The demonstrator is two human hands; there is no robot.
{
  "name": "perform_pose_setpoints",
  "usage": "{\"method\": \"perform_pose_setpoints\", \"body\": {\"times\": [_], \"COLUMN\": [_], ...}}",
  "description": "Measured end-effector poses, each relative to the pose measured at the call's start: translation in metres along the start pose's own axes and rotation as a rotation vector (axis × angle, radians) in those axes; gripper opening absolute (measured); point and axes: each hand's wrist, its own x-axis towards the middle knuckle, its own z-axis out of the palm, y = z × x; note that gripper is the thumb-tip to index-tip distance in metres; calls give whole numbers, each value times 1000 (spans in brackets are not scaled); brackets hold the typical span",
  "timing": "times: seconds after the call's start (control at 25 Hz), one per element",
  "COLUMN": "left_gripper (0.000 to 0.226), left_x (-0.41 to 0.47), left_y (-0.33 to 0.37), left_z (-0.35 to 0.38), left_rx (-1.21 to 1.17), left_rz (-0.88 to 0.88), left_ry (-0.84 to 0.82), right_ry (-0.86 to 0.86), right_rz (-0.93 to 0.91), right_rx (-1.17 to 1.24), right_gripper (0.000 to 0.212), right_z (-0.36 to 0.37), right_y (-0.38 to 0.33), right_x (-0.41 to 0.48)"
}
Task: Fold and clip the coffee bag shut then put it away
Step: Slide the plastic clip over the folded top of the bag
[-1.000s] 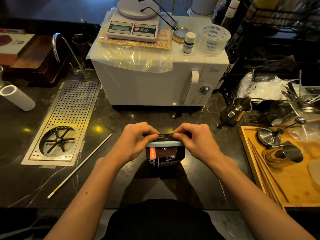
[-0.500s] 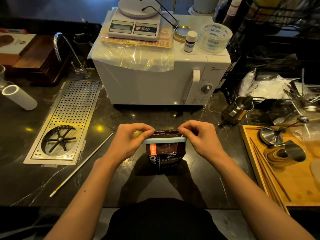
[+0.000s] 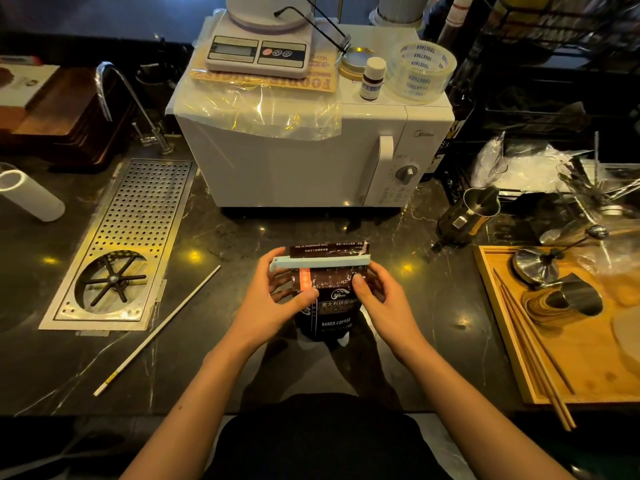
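Note:
A dark brown coffee bag (image 3: 330,315) stands upright on the black counter in front of me. A pale blue clip (image 3: 320,262) runs across its folded top, with the top flap sticking up above it. My left hand (image 3: 277,299) grips the bag's left side below the clip, thumb on the front. My right hand (image 3: 379,296) holds the right side, thumb pressed on the front just under the clip's right end.
A white microwave (image 3: 311,161) stands behind the bag, with a scale, tape roll and small bottle on top. A perforated drain tray (image 3: 121,244) lies left, a thin white rod (image 3: 156,332) beside it. A wooden tray (image 3: 561,327) with metal tools sits right, a steel pitcher (image 3: 467,216) near it.
Both hands slid down from the clip's ends to the bag's sides. The bag's top flap and the clip now show fully, and the bag looks raised and closer.

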Motion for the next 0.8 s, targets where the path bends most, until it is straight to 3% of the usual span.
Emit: {"method": "perform_pose_setpoints", "body": {"times": [0.28,0.8], "left_gripper": [78,81], "left_x": [-1,-4], "left_y": [-26,-35], "left_z": [15,28], "left_rx": [171,121], "left_rz": [-1,51], "left_ry": [90,163], "right_ry": [12,41], "right_rz": [43,27], "right_rx": [-62,-47], "right_gripper": [78,67], "right_z": [4,13], "right_y": [25,44], "right_x": [-6,-6]}}
